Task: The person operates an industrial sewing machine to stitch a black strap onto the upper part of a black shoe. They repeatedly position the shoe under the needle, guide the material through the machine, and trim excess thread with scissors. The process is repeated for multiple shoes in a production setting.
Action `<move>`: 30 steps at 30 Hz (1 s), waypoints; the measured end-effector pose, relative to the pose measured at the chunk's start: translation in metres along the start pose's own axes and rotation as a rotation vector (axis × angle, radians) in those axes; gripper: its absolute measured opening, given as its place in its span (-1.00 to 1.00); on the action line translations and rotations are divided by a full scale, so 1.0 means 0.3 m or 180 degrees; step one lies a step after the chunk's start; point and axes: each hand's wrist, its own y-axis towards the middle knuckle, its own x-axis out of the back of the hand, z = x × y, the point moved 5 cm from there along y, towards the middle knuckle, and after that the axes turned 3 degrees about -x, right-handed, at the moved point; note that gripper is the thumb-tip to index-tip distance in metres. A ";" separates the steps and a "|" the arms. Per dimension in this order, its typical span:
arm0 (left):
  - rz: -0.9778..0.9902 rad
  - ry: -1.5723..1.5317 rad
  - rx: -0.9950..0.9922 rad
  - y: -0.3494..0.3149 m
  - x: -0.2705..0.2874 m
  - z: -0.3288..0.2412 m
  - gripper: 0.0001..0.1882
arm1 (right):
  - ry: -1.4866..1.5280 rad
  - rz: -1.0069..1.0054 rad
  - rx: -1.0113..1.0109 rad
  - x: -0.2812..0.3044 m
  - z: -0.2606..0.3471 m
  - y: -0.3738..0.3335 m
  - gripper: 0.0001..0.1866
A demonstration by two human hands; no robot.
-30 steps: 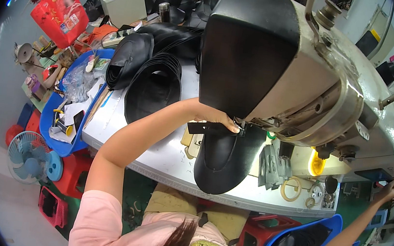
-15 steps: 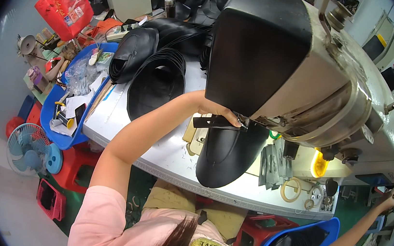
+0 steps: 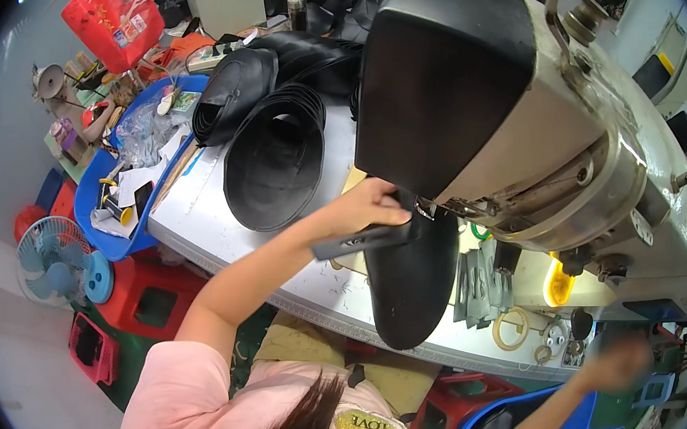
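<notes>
My left hand (image 3: 368,206) reaches up under the head of a big grey sewing machine (image 3: 538,143) and grips a black strap (image 3: 366,238) lying on a black rounded leather piece (image 3: 412,286). That piece hangs over the front edge of the white worktable (image 3: 215,229). My right hand (image 3: 616,364) is stretched far out to the lower right, blurred, near a blue bin; whether it holds anything cannot be made out.
A stack of black curved leather pieces (image 3: 274,156) stands left of the machine. A blue tray (image 3: 123,181) of odds and ends sits at the table's left end, a red basket (image 3: 112,14) beyond it. Red stools (image 3: 151,303) and a blue fan (image 3: 55,254) are on the floor.
My left hand stays under the machine head on the black piece. My right arm has swung in from the far right edge and its hand is now blurred.
</notes>
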 end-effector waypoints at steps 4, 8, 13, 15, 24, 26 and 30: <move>-0.0043 -0.0519 0.0046 -0.192 -0.002 0.098 -0.54 | 0.0176 0.2219 0.0413 -0.150 0.157 -0.322 -0.75; 0.0553 -0.0317 -0.0552 -0.308 -0.053 0.083 -0.85 | 0.1163 0.4174 -0.1402 -0.302 0.228 -0.629 -0.73; 0.0597 0.0018 -0.0900 -0.323 -0.063 0.040 -0.79 | 0.1641 0.5242 -0.1131 -0.355 0.363 -0.737 -0.85; 0.0598 0.0064 -0.0885 -0.323 -0.069 0.038 -0.79 | 0.1745 0.5469 -0.1080 -0.374 0.393 -0.735 -0.84; 0.0727 -0.0087 -0.1421 -0.340 -0.063 0.027 -0.93 | 0.1915 0.4744 -0.1384 -0.371 0.371 -0.679 -0.86; 0.0400 -0.0783 -0.1325 -0.353 -0.034 0.038 -0.94 | 0.2234 0.4233 -0.1770 -0.354 0.322 -0.619 -0.76; -0.0581 -0.2279 -0.0419 -0.390 -0.009 0.067 -0.78 | 0.2399 0.3345 -0.1356 -0.302 0.277 -0.581 -0.60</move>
